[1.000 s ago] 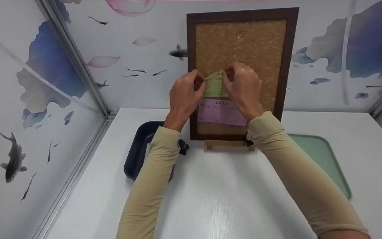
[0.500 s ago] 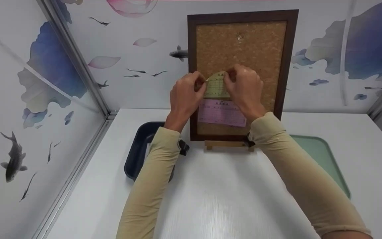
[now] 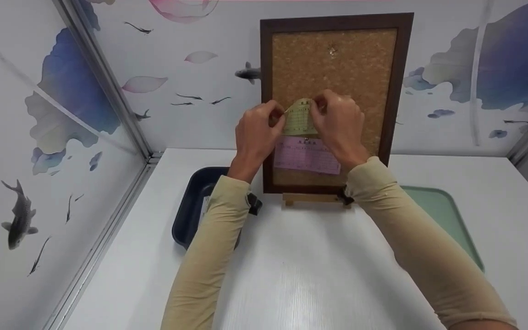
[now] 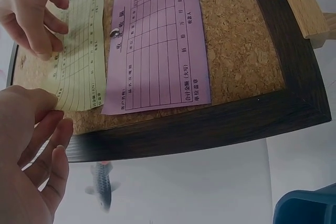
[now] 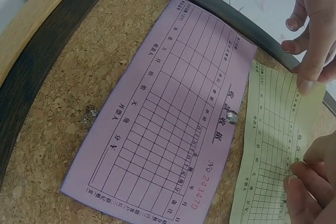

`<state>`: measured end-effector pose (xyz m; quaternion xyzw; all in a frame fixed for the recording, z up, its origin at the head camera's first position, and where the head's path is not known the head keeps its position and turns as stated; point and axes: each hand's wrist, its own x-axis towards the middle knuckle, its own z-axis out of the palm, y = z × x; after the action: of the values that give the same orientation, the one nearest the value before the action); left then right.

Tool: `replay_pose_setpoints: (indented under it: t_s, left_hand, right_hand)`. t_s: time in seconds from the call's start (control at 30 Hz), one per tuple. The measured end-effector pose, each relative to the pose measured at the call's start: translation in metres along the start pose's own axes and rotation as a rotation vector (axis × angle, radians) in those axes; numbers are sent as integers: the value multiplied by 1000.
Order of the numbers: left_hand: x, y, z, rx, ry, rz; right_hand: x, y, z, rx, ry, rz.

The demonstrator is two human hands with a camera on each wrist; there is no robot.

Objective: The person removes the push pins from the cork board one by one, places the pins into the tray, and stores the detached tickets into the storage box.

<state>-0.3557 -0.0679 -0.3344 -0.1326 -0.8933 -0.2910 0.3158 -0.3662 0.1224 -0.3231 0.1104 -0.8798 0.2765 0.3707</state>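
Observation:
A yellow receipt slip [image 3: 298, 120] with a printed grid lies against the corkboard [image 3: 337, 68], its top edge bowed upward. My left hand [image 3: 258, 130] pinches the slip's upper left corner between thumb and fingers. At the top edge, right of the middle, my right hand [image 3: 339, 121] pinches the slip; its fingers hide whether a pin is there. Just below hangs a pink receipt slip [image 3: 307, 156], fixed by a silver pushpin [image 5: 232, 117] at its top middle. In the left wrist view the yellow slip [image 4: 81, 51] curls slightly between both hands.
The dark-framed board leans upright on a small wooden stand [image 3: 316, 198]. Left of it sits a dark blue tray [image 3: 186, 220] with something white inside, partly behind my left sleeve. A green tray [image 3: 452, 215] lies at the right. Several pins cluster [image 3: 332, 49] high on the cork.

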Motion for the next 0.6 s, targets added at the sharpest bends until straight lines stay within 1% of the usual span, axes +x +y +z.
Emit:
replay_pose_setpoints:
  t_s: [0.27,0.5,0.6]
  left_hand:
    - [-1,0,0,-18,6,-15]
    - [-4,4,0,-35,4,-12]
    - [-7,6,0,-51,4,-11]
  right_hand:
    - [-3,0,-4,13,-10,-2]
    - [-9,0,-8,55,-29,9]
    - [-12,1,-9,68,-37,0]
